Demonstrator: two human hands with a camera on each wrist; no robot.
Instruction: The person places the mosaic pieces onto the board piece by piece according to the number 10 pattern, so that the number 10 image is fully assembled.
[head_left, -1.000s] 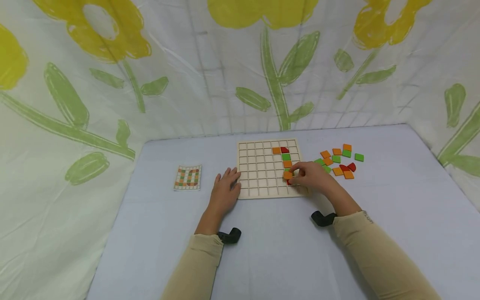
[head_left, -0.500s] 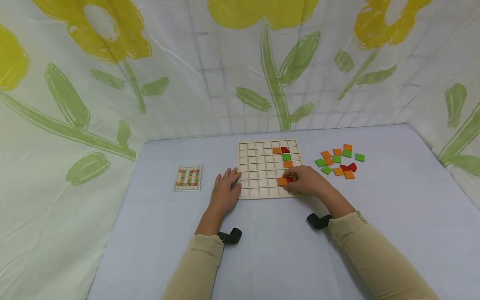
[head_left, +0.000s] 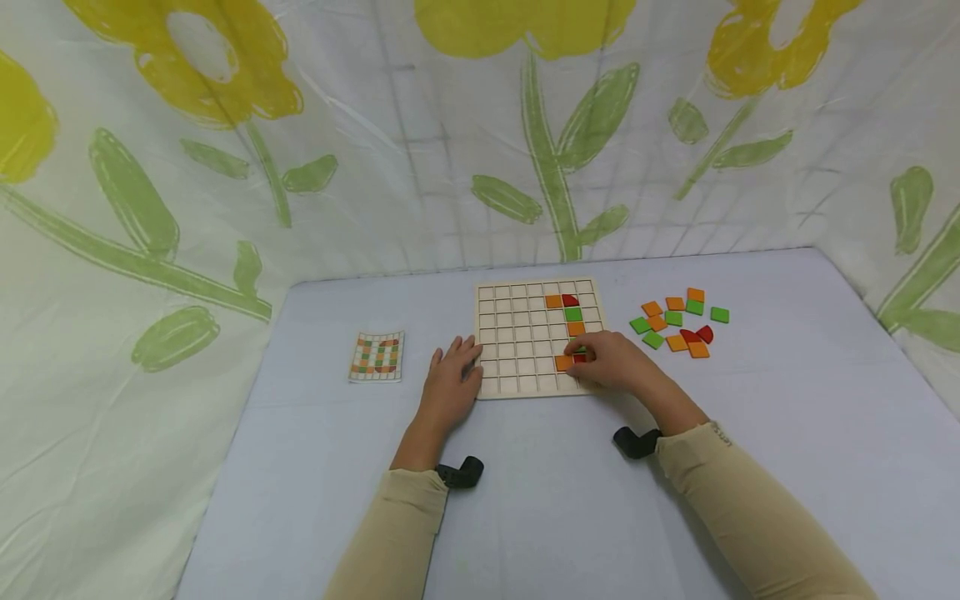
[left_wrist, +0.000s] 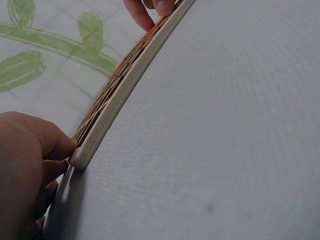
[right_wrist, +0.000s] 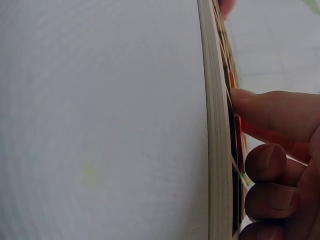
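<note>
Orange tile [head_left: 563,363] is sitting toward five o'clock on grid board [head_left: 507,342], right hand [head_left: 617,358] pinching it; left hand [head_left: 452,375] is touching its eight o'clock edge, relaxed. Crowded grip could be dislodging adjoining red tile [head_left: 580,358].

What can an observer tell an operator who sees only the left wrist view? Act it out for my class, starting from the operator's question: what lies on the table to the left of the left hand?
Observer: A small card printed with a coloured grid pattern lies there, left of the left hand.
Operator: And what is beside the orange tile at the right hand?
Observer: The head view shows a red piece just right of it on the board.
Operator: Any loose pieces?
Observer: Yes: orange, green and red ones lie on the table, right of the board.
</note>
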